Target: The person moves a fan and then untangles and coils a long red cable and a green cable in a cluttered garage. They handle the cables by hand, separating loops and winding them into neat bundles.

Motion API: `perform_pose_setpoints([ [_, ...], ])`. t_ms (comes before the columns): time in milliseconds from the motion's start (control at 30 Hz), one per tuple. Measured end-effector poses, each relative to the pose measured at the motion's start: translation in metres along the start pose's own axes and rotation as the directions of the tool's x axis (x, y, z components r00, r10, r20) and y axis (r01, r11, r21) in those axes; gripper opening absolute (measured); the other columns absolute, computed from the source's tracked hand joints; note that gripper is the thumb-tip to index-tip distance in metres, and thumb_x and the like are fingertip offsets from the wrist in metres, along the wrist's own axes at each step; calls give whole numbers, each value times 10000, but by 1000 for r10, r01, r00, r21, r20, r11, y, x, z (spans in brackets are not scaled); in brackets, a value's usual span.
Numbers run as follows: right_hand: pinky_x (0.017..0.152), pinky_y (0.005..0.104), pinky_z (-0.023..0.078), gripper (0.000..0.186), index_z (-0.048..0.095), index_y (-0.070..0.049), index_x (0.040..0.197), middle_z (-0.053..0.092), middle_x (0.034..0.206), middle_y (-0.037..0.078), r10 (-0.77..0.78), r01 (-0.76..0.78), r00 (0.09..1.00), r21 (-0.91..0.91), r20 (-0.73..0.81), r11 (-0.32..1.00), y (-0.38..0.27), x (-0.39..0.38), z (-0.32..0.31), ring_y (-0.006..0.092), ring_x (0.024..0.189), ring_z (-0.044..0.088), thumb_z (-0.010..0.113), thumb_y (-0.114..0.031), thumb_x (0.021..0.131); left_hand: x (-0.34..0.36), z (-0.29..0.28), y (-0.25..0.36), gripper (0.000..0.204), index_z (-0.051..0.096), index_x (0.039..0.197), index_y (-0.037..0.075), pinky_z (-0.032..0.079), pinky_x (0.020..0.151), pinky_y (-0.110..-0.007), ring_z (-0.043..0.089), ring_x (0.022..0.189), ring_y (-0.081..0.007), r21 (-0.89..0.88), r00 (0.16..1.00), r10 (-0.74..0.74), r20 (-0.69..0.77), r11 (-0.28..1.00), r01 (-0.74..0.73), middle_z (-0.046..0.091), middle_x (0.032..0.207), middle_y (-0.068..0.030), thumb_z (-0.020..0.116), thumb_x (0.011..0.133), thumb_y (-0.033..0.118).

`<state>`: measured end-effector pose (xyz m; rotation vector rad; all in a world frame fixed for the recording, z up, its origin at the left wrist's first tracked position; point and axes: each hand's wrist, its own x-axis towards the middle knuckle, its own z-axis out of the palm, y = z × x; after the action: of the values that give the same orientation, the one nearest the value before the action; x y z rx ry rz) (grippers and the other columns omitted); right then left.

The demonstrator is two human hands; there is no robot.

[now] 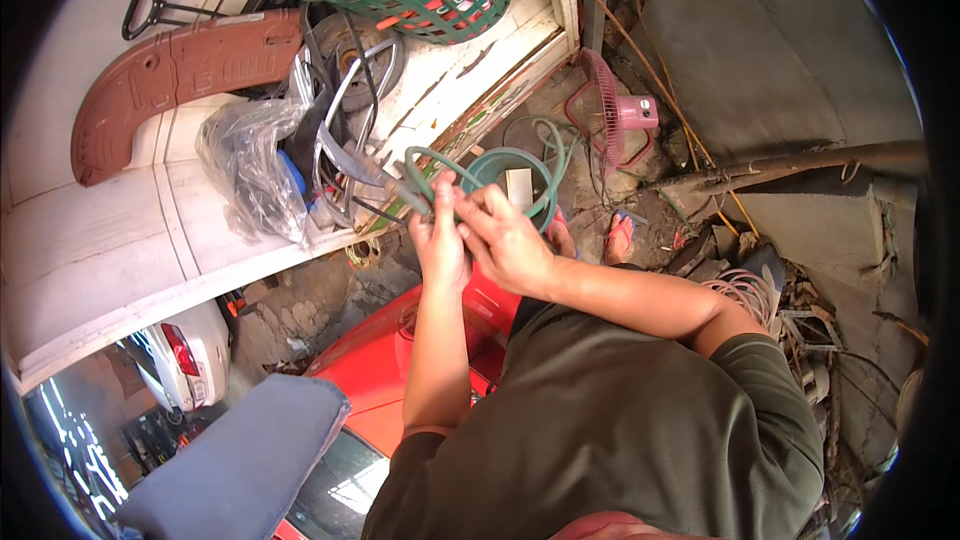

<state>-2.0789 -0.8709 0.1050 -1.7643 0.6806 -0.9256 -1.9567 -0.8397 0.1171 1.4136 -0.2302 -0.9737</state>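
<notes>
In front of my chest, my left hand (pixel 440 245) is closed around a green hose (pixel 425 152). My right hand (pixel 508 240) presses in beside it, its fingers closed on the same hose near the left fingertips. A thicker grey-green piece (pixel 408 194) sticks out to the left of the left hand; I cannot make out what it is. The hose curves over the hands toward a green bucket (pixel 484 162), which has a pale block (pixel 519 188) in it. More loops of hose hang over the bucket's right side.
On the white ledge (pixel 100 250) lie a brown curved plastic panel (pixel 180 70), a clear plastic bag (pixel 245 170), and a green basket (pixel 440 0). A pink fan (pixel 605 110) stands beyond the bucket. Something red and car-like (pixel 370 350) is below my left arm; clutter lines the right.
</notes>
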Motion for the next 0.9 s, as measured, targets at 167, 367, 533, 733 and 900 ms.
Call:
perform_pose_setpoints([
  [167, 857, 494, 547, 595, 435, -126, 1515, 504, 1175, 191, -42, 40, 939, 14, 342, 999, 8, -29, -30, 404, 1057, 624, 657, -185, 966, -5, -16, 36, 312, 615, 1208, 72, 509, 570, -282, 502, 576, -82, -176, 997, -25, -75, 984, 12, 497, 685, 53, 582, 1060, 345],
  [367, 825, 494, 525, 223, 666, -54, 1057, 677, 920, 166, 144, -66, 807, -154, 573, 986, 125, -117, -127, 384, 885, 671, 728, -191, 892, 33, -182, 223, 461, 561, 1339, 7, 298, 385, -189, 349, 444, -22, -288, 935, 350, 56, 902, -320, 444, 592, 79, 495, 1095, 394],
  [533, 815, 490, 509, 315, 639, -57, 1115, 693, 862, 186, 418, -115, 688, -479, 594, 870, 189, -203, -199, 401, 884, 677, 647, -335, 967, 23, -280, 374, 641, 563, 1376, -9, 294, 451, -191, 305, 454, -13, -45, 807, 590, -11, 806, -590, 386, 591, 104, 637, 989, 497],
  [733, 711, 543, 522, 347, 647, -18, 1108, 667, 794, 253, 610, -352, 676, -545, 414, 761, 205, -208, -175, 466, 763, 652, 617, -350, 1009, 13, -192, 375, 486, 593, 1267, 26, 264, 451, -204, 265, 468, -6, 229, 847, 531, -17, 827, -514, 331, 592, 94, 605, 1036, 454],
  [900, 648, 455, 518, 377, 715, 12, 853, 665, 757, 242, 527, -523, 850, -123, 0, 843, 96, -51, -117, 426, 724, 668, 674, -334, 996, 20, -69, 170, 372, 663, 1045, 49, 372, 480, -222, 458, 541, -38, 816, 954, 297, -27, 557, -151, 521, 683, 71, 814, 907, 360],
])
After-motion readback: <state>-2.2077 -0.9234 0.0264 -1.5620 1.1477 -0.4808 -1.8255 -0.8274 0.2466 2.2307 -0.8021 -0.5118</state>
